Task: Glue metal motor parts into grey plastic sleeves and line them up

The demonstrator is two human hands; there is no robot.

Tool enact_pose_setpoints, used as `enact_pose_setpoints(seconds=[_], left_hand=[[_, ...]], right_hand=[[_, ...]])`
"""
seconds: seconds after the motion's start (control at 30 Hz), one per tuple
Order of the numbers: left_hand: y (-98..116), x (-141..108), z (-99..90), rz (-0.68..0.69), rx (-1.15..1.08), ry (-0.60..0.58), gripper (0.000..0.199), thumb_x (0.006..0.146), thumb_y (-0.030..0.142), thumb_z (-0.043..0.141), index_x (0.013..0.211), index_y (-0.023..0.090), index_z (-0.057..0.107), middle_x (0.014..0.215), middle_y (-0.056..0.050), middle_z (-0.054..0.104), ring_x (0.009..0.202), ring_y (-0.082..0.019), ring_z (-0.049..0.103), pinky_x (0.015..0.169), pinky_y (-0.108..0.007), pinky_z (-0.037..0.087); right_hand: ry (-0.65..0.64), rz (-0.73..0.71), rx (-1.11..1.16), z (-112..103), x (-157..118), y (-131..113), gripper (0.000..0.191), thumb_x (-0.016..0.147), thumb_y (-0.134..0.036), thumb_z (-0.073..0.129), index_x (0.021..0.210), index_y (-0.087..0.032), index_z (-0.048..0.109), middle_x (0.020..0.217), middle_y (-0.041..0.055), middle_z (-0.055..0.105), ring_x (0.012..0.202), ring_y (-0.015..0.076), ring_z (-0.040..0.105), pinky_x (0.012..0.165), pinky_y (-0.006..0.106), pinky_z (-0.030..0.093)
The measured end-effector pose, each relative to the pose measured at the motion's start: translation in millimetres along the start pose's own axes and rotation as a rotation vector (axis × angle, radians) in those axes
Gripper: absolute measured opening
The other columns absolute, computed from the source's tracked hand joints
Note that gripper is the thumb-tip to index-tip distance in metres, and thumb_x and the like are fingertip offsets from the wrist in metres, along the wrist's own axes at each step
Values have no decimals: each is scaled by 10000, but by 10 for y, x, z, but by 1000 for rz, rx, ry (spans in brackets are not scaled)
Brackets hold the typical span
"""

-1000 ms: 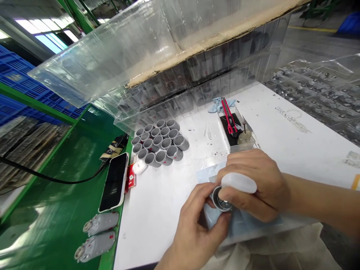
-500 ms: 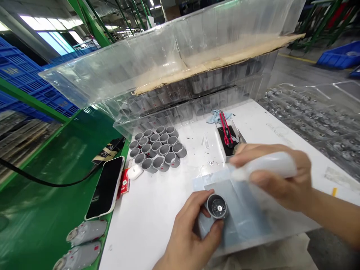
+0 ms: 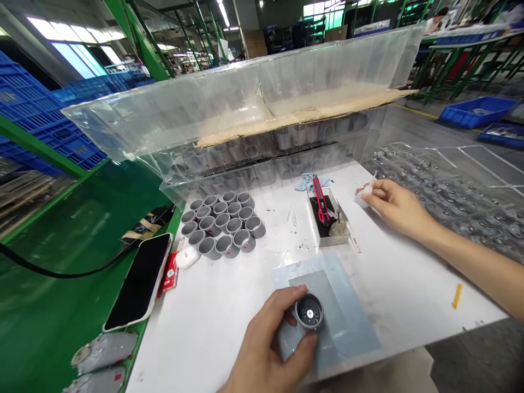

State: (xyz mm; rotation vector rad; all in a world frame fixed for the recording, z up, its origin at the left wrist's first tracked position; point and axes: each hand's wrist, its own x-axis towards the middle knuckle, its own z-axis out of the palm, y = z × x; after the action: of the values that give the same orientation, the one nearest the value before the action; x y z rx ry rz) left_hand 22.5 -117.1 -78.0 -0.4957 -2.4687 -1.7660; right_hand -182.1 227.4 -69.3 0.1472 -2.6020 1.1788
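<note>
Over the blue sheet (image 3: 360,322) at the near edge of the white bench (image 3: 409,289), the left hand (image 3: 275,341) has its grip closed around a gray cup (image 3: 303,325), thumb on the near side and fingers on the far side. The cup's open mouth faces up, showing a dark interior with a bright round piece at the middle of its floor.

Well apart, toward the right edge of the bench, the right hand (image 3: 395,206) has thumb and fingers closed on a small white bottle (image 3: 362,200); whether its base touches the bench I cannot tell.

Between the hands and farther back sits a shallow clear tray (image 3: 334,240) containing a red cutter (image 3: 321,203) and a small jar (image 3: 338,228), with a crumpled blue cloth (image 3: 304,182) just behind it. To the left, gray tubes (image 3: 228,251) stand upright in a close cluster, mouths up. A white case (image 3: 187,257) lies just beside them, near a red packet (image 3: 171,272) and a dark-screened phone (image 3: 139,281). Two capped gray cylinders (image 3: 107,350) lie on their sides at the lower left. Behind everything rise stacked clear plastic trays (image 3: 241,101), a cardboard sheet (image 3: 303,117) between them.
</note>
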Motion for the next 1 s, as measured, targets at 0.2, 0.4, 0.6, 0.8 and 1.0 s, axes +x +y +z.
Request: enact_pose_setpoints(seconds=[0.2,0.4,0.6,0.8,1.0], left_hand=[[18,27,-30,-67,-74,-27,432,978,337,801,1369,417,636,1301,-2,666,1138,-198,656,929,-254,558],[75,-2,-35,-128,-18,-22,529,955,267,761,1424,448,594,1293,33,691,1107,-182,675,956,-250,550],[104,-11,-34,-163,-68,-48,518,944,231,699,1417,413,593,1306,35,680,1145,-183,663,975,-267,545],[124,-21,-18,-177,-84,-28,535,919,204,683,1406,406,596,1305,41,684,1161,-186,661,960,-267,556],[90,-3,-5,-186,-118,-27,537,918,206,683,1426,354,593,1251,16,688,1177,-199,653,1015,-280,551]], right_hand=[[280,-332,-80,-179,-375,-649,413,989,-418,683,1346,-212,668,1264,112,672,1084,251,640,974,434,513],[-83,-493,-38,36,-442,-1024,186,1007,-416,708,1097,-275,791,1053,11,741,962,170,673,625,277,495],[223,-443,38,-182,-499,-1197,110,1000,-334,732,958,-243,780,1040,34,765,922,200,702,825,369,528],[112,-475,270,-133,-982,-1354,39,962,-288,733,985,-286,765,922,46,703,887,249,660,792,432,510],[-146,-664,403,289,-1237,-1461,162,940,-93,706,1095,-135,729,955,46,736,914,149,657,818,320,561]])
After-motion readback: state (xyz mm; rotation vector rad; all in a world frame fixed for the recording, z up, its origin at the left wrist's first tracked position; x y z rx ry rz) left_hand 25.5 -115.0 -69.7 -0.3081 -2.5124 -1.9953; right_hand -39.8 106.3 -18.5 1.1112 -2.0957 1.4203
